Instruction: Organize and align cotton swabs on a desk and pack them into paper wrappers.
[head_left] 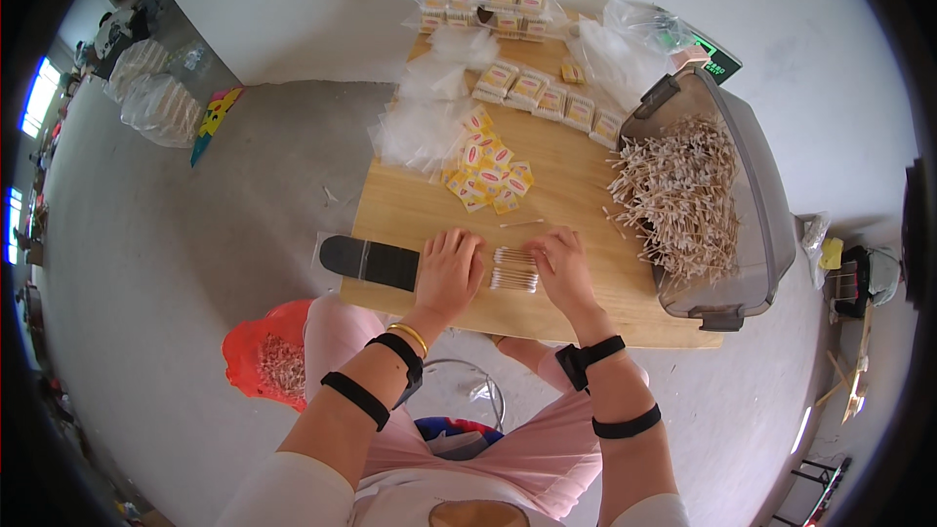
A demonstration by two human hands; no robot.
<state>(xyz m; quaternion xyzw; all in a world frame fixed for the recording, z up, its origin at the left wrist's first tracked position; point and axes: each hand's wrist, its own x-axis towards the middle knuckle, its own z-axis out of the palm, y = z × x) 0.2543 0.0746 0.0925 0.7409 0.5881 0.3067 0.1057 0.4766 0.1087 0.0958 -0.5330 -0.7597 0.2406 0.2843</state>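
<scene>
white-tipped cotton swabs [514, 270] lie in a small, roughly parallel row on the wooden table [400, 210], between the hands. left hand [451, 265]: fingers close together, bent down just beside the row; grip underneath cannot be told. right hand [560, 262]: fingers curled at the row's right end; pinch unclear. judged handling: very light, thin stems stiff but snappable, tips soft, prone to rolling; best held mid-stem, gently.

Table [390, 203] smooth wood; bin [769, 224] plastic (rather glossy); swabs [514, 279] matt, cotton-tipped; bags [420, 139] filmy plastic.
</scene>
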